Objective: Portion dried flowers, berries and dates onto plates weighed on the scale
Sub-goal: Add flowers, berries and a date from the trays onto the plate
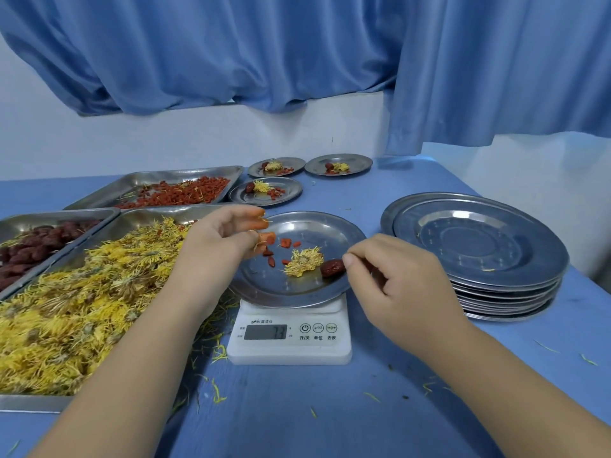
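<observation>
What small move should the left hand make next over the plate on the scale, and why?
Probably release the berries that the left hand pinches onto the plate: it already has a flower and a date, but seemingly fewer berries than the finished plates.

Left hand (218, 239) pinches berries (268, 239) above the plate (264, 289) sitting on the scale (291, 350).

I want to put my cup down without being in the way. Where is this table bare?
Bare table lies before the scale, between the forearms, and on the near right, before the stack of empty plates. The left is crowded with trays, the back with three filled plates.
</observation>
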Demonstrator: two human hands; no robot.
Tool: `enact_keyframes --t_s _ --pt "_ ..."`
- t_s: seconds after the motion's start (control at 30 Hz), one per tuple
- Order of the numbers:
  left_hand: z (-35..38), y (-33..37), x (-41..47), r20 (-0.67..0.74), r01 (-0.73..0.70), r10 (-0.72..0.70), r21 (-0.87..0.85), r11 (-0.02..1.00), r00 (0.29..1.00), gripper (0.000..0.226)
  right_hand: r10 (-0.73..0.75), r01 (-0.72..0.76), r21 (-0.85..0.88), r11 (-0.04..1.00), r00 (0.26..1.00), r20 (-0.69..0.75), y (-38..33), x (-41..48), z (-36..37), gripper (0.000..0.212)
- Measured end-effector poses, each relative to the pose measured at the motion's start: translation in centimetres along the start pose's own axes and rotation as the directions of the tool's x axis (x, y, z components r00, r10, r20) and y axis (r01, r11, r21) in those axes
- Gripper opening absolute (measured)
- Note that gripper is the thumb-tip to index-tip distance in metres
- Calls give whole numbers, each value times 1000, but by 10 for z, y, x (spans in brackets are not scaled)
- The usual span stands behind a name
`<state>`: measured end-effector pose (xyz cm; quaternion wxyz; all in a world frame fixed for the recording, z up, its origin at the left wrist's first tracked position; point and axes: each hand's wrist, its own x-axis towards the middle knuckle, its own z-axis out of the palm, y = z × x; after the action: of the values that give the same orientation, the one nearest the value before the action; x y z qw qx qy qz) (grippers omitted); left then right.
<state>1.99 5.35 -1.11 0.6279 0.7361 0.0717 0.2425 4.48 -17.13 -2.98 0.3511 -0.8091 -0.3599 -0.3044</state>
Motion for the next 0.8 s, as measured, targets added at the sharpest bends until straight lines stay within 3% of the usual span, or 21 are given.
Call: enact_keyframes --t_s 0.1,0.23,0.37,0.53,0.67,0.8 --pt "-1 1 0 -13 8 -8 -27 1000 1000 32 17 -17 -2 1000 1000 -10 3 0 -1 29" --pt "0 1 -2 10 -55 54 108 993 998 38 22 -22 -10 1000 1000 -4 5 0 1 26" --pt "2 1 -3 18 -60 58 123 991 998 36 24 -24 -11 1000 1000 -10 7 0 2 26" --pt "-4 1 0 71 93 -84 -137 986 994 22 61 -61 -27 998 998 -8 8 0 1 23" --pt "-9 2 4 52 135 -126 -264 955 991 21 305 -306 11 952 950 66 6 -1 3 19" --pt "-10 2 6 43 165 -161 -389 906 986 22 572 -607 81 790 779 257 6 -1 13 16"
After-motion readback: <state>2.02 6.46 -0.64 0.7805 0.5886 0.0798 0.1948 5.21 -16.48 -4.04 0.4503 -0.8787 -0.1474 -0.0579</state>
